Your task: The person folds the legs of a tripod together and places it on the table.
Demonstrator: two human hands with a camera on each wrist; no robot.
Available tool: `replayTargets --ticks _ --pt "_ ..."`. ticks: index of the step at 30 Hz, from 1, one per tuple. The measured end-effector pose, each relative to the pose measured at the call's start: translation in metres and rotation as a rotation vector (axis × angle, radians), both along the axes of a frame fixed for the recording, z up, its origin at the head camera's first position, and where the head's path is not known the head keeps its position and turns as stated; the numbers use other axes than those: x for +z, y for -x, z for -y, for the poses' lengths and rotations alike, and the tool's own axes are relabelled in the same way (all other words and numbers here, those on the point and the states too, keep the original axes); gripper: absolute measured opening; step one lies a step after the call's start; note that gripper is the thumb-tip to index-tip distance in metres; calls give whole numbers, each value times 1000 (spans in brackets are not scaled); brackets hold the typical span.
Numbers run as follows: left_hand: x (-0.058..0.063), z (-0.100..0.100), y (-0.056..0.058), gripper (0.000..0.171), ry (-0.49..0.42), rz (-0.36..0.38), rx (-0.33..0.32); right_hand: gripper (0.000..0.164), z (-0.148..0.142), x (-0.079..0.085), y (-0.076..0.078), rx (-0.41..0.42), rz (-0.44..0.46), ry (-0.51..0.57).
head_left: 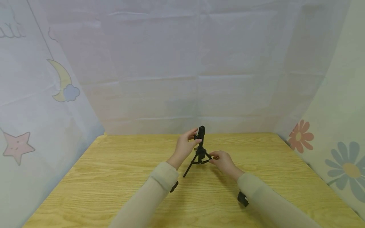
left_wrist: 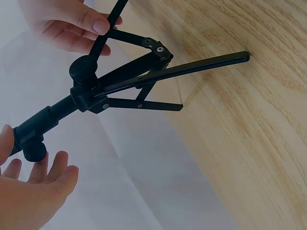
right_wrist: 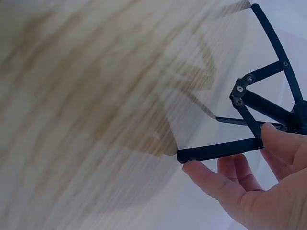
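A small black tripod [head_left: 201, 152] stands on the wooden table with its legs spread and its centre column pointing up. My left hand [head_left: 185, 145] grips the upper column, its thumb against one side and its fingers near a round knob [left_wrist: 35, 150]. Lower down, my right hand [head_left: 225, 163] pinches one leg [right_wrist: 218, 150] between thumb and fingers, close to where a brace joins it. Hinged braces [left_wrist: 129, 38] link the legs to the column's lower end. Another leg [left_wrist: 201, 68] reaches down toward the wood.
The wooden table [head_left: 114, 177] runs back to a pale creased sheet [head_left: 156, 63]. Printed sheets with a moon [head_left: 64, 79] and flowers [head_left: 350, 169] flank it on both sides. Black wrist straps [head_left: 243, 199] show below both sleeves.
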State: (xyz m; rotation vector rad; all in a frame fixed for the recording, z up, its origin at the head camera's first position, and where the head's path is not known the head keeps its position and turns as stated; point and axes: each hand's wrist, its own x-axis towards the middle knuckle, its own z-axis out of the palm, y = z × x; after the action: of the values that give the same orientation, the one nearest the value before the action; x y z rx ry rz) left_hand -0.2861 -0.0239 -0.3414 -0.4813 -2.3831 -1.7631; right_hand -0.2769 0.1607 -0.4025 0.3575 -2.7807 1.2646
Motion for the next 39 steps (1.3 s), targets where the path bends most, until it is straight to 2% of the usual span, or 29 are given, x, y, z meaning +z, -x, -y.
replayTargets --ticks 16,20,27,31,39 --pt "-4 -9 7 41 -38 -72 6 18 -2 4 3 -23 3 -40" --pt "-4 -10 9 39 -44 -62 9 16 -2 4 3 -28 -4 -36" --pt "-9 -7 11 38 -66 9 10 7 5 -2 4 -19 -30 -63" --pt "-10 -1 12 37 -64 -1 29 5 11 -4 5 -7 -35 -45" --pt "-5 -2 16 36 -54 -11 17 5 12 -2 5 -39 -45 -2"
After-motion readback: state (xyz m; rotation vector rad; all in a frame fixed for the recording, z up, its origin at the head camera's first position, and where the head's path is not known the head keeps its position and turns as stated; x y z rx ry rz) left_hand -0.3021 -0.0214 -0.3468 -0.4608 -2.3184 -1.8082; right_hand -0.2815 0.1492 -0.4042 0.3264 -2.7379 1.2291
